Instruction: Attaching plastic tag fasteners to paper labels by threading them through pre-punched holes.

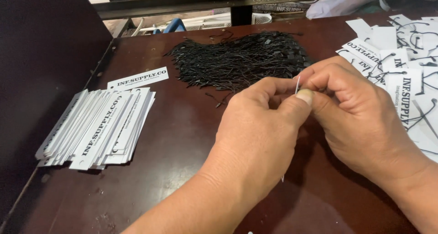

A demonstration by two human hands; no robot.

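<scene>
Head view: I am seeing left hand (pixel 260 124) and right hand (pixel 351 106) pinching one white tag (pixel 297 84) together; strung tags (pixel 406 56) are piling right, unstrung stack (pixel 98 126) is waiting left.

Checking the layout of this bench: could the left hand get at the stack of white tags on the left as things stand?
Probably yes. The stack of white tags lies uncovered on the brown table with bare surface between it and the left hand. But that hand is pinching a thin white tag together with the right hand.
</scene>
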